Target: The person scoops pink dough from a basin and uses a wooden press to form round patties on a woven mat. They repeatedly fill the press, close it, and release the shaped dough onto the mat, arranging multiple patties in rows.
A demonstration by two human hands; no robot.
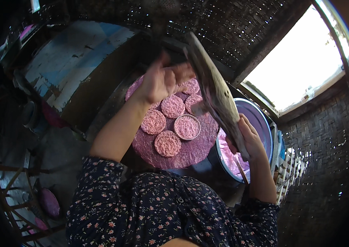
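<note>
My right hand point(248, 138) grips the lower end of a long, weathered wooden piece point(217, 88), raised and tilted over the work. A pale, short cylinder point(200, 108) shows at its left side; how the two join I cannot make out. Close to the wood's upper part, my left hand point(164, 80) is open, fingers stretched toward it and slightly blurred. Below lies a round purple-pink mat point(191, 154) with several pink, lacy, noodle-like discs, among them a front one point(167, 143). One disc point(187, 127) sits inside a thin ring mould point(199, 131).
A large round tub point(267, 119) with pink dough-like stuff point(229, 154) and a stick point(241, 171) stands at the right. A worn blue-white panel point(75, 57) is at the far left. Woven walls and a bright window point(302, 57) border the right. A slatted frame point(11, 197) stands lower left.
</note>
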